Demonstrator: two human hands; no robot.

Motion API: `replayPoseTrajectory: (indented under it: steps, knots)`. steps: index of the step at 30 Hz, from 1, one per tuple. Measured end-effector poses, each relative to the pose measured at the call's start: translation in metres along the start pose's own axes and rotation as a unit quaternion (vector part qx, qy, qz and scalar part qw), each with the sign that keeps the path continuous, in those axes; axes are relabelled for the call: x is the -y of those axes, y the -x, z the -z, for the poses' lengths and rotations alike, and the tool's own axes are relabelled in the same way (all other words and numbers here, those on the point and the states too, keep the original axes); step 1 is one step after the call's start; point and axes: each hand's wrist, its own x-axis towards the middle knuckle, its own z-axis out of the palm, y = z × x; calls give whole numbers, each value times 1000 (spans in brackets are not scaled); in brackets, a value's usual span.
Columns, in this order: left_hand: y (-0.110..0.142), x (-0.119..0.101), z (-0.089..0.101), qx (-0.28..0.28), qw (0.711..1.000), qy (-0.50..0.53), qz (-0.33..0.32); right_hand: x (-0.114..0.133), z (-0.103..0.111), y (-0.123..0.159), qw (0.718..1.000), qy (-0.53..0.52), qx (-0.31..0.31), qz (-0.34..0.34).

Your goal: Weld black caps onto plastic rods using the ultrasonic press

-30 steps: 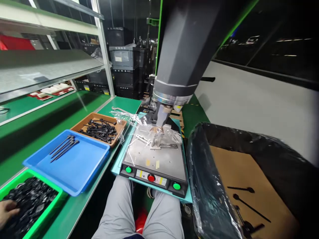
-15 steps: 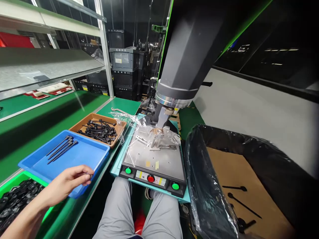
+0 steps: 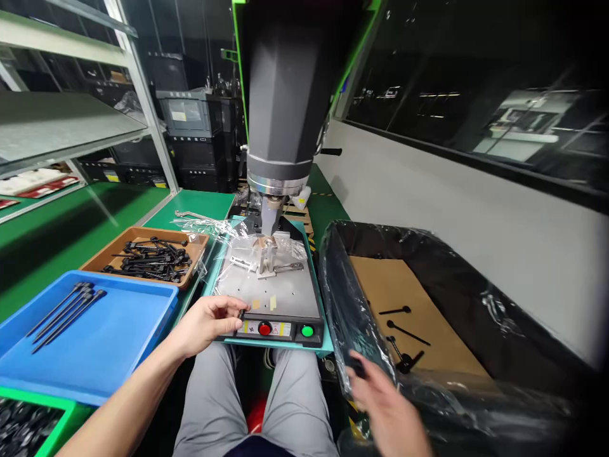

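My left hand (image 3: 209,320) pinches a small black plastic part (image 3: 243,313) at the front left of the press base (image 3: 295,303), over its button panel. Lower right, my right hand (image 3: 387,406) is smeared by motion, with a dark piece (image 3: 356,367) between its fingers; its kind I cannot make out. That hand is beside the plastic-lined bin (image 3: 340,304). Behind my left hand, a metal fixture (image 3: 266,257) stands on the base under the tapered press horn (image 3: 269,216).
Left of the base are a blue tray (image 3: 128,330) with several black rods, a brown tray (image 3: 92,263) of black stemmed parts, and a green bin (image 3: 71,422) of small black pieces. A wrench (image 3: 190,214) lies behind. The lined bin holds several black rods on cardboard (image 3: 390,279).
My left hand has come from the green bin, past the blue tray, to the press base with a small black part. My right hand has entered at lower right. The view has turned right.
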Motion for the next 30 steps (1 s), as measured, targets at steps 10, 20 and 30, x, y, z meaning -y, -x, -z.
replayPoseTrajectory:
  steps: [10,20,30]
  knots:
    - [13,13,-20,39,997,-40,-51,52,-124,-31,949,-31,248,192]
    - [5,13,-19,74,963,-235,-108,44,-124,-38,940,-48,314,127]
    - [7,35,-23,32,964,-219,-150,1,-145,-31,941,-161,292,-50]
